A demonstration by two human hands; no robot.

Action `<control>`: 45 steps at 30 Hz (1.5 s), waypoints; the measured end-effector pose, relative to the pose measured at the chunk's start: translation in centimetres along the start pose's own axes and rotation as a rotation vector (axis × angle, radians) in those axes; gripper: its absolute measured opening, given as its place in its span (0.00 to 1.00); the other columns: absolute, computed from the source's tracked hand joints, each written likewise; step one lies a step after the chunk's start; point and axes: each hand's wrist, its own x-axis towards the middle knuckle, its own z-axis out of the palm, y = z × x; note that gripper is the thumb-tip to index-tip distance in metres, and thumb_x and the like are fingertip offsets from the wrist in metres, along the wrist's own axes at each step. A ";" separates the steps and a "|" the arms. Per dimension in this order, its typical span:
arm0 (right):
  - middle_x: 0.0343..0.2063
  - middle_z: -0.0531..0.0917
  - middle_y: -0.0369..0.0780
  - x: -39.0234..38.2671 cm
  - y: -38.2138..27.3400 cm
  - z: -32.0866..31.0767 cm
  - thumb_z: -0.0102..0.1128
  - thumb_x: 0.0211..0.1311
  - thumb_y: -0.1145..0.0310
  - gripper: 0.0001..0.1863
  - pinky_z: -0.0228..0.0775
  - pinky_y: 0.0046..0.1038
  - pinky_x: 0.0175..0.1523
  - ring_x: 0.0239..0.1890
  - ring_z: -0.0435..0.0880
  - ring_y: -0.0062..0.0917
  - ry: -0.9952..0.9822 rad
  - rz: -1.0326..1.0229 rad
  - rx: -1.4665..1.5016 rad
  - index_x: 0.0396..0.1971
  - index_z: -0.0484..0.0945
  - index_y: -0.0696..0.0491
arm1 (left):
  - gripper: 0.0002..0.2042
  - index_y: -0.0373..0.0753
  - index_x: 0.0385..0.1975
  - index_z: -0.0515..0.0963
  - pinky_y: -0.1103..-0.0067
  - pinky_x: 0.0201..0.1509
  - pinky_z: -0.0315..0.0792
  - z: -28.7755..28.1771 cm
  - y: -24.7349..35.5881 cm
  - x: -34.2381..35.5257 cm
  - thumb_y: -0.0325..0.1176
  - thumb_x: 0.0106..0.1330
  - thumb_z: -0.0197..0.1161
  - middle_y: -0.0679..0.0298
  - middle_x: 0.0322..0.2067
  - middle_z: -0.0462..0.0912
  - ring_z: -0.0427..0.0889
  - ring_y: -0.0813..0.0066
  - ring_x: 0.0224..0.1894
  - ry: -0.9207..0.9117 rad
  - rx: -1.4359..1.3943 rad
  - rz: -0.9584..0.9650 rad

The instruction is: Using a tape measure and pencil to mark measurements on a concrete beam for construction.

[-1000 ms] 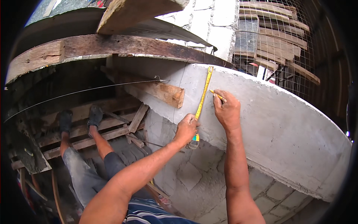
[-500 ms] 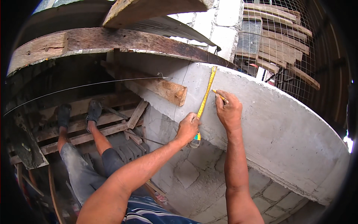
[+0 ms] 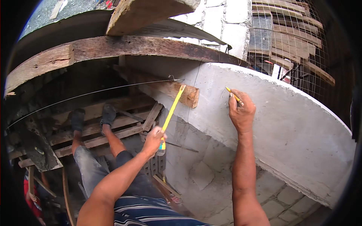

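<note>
My left hand (image 3: 154, 141) is closed around a yellow tape measure (image 3: 174, 106), its blade drawn out and its case hanging just below the fist. The blade's end reaches up in front of a wooden beam end (image 3: 194, 97) and stands apart from the grey plastered wall (image 3: 286, 124). In my right hand (image 3: 242, 113) a yellow pencil (image 3: 234, 95) is pinched between thumb and fingers. Its tip points up and left, close to the plaster; whether it touches, I cannot tell. A faint mark shows on the plaster near the tip.
A thin string line (image 3: 90, 93) runs across to the wall near the beam end. Overhead crosses a curved-looking timber (image 3: 135, 48). My feet stand on wooden planks (image 3: 94, 130). Wire mesh (image 3: 290, 41) fronts stacked boards. A person in red (image 3: 32, 196) is at lower left.
My left hand has moved left and down, taking the tape measure off the plastered wall. My right hand still holds the pencil near the same spot. The view has shifted slightly.
</note>
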 end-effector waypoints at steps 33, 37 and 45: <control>0.42 0.87 0.49 9.7 0.1 21.7 0.55 0.61 0.67 0.15 0.82 0.41 0.47 0.44 0.89 0.42 -0.564 -0.112 -0.605 0.41 0.87 0.54 | 0.09 0.37 0.44 0.73 0.75 0.25 0.74 2.9 6.1 12.3 0.34 0.71 0.57 0.61 0.28 0.82 0.82 0.72 0.23 -0.156 -0.260 -0.100; 0.45 0.87 0.48 9.6 0.8 22.7 0.55 0.62 0.67 0.15 0.81 0.40 0.49 0.47 0.88 0.41 -0.612 -0.124 -0.647 0.42 0.87 0.53 | 0.14 0.36 0.53 0.72 0.75 0.26 0.75 3.5 6.6 11.6 0.31 0.69 0.56 0.61 0.29 0.82 0.81 0.72 0.23 -0.133 -0.256 -0.047; 0.49 0.85 0.48 9.7 1.0 23.8 0.56 0.60 0.69 0.15 0.80 0.40 0.51 0.50 0.86 0.42 -0.526 -0.122 -0.706 0.45 0.86 0.52 | 0.37 0.46 0.73 0.63 0.72 0.55 0.73 4.0 8.0 10.9 0.25 0.58 0.57 0.47 0.52 0.83 0.82 0.63 0.50 -0.046 0.071 0.184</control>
